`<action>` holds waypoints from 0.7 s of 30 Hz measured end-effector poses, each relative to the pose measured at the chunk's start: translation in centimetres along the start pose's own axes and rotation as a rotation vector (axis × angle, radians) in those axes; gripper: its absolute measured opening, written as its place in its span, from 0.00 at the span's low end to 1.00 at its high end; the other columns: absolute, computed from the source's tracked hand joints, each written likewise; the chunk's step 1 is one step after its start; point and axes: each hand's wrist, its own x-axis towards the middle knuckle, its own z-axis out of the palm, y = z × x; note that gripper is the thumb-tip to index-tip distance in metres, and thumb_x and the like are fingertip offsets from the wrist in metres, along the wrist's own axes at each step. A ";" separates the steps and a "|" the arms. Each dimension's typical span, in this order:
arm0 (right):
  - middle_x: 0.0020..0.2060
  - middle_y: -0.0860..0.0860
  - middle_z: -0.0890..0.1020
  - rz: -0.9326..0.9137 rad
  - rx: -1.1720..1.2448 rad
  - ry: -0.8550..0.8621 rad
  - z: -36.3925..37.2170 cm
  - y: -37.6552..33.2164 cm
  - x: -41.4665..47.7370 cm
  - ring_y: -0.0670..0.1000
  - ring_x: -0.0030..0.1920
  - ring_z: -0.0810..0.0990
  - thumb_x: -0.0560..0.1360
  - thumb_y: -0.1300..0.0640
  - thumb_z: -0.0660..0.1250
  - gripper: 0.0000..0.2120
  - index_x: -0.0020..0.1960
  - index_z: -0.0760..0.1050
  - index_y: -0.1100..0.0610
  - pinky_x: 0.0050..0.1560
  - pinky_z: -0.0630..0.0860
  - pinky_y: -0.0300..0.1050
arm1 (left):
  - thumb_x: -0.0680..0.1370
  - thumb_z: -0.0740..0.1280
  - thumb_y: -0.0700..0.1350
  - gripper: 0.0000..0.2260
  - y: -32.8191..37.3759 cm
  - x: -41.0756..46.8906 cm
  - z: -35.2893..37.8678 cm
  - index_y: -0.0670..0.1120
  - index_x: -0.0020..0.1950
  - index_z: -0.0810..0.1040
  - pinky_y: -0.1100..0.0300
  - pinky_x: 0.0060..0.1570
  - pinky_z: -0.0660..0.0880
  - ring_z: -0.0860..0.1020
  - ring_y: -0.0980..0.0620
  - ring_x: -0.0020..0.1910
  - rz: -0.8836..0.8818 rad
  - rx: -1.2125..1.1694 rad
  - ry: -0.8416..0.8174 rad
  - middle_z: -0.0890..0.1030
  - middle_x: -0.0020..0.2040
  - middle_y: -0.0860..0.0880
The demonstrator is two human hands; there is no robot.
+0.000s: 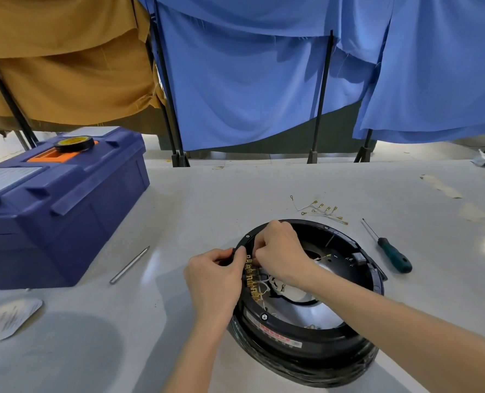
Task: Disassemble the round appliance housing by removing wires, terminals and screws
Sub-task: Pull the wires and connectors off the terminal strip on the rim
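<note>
— Where to find the round black housing [306,344]?
— Flat on the grey table [193,211], right under both hands. Open side up, shiny metal inside.
— And the left hand [216,276]?
— Curled. Pinches the black rim of the housing on its left side.
— And the right hand [281,253]?
— Curled too, reaching over the rim, just beside the left hand. Fingertips down at the top end of the row of gold terminals [251,282], pinching there. Can't tell which small bit, hidden under the fingers.
— Anything below the right hand?
— Thin white wires [264,280], tangled inside the housing, close to the gold terminals. Also a screw [263,316] in the rim, beside the left wrist.
— Beyond the hands?
— A loose bunch of wires [320,209] with gold ends, lying on the table just past the housing.
— To the right of the right hand?
— A screwdriver [393,255] with a green handle, lying near the housing, not touching it.
— To the left of the left hand?
— A thin metal rod [129,265], alone on the table. Farther left, a big blue toolbox [60,211] with a roll of black tape [74,143] on its lid. Lower down on the far left, a flat silver packet [14,314].
— Far behind the hands?
— Blue cloth [250,80] and brown cloth [60,52], hanging on black poles.
</note>
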 end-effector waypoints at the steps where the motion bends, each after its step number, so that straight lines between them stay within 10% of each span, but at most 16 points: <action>1: 0.29 0.65 0.80 0.006 0.006 0.003 0.0 -0.1 0.0 0.61 0.36 0.78 0.61 0.70 0.61 0.09 0.31 0.80 0.67 0.37 0.76 0.48 | 0.69 0.75 0.47 0.06 0.0 0.0 0.0 0.53 0.33 0.83 0.61 0.38 0.76 0.79 0.66 0.31 0.005 0.005 0.002 0.77 0.23 0.64; 21: 0.30 0.59 0.76 0.168 0.106 0.042 0.6 -0.4 -0.6 0.62 0.40 0.78 0.66 0.69 0.62 0.10 0.28 0.76 0.60 0.34 0.71 0.43 | 0.70 0.75 0.47 0.07 -0.1 0.1 0.1 0.53 0.32 0.82 0.69 0.33 0.71 0.78 0.66 0.29 0.003 0.017 -0.005 0.75 0.21 0.65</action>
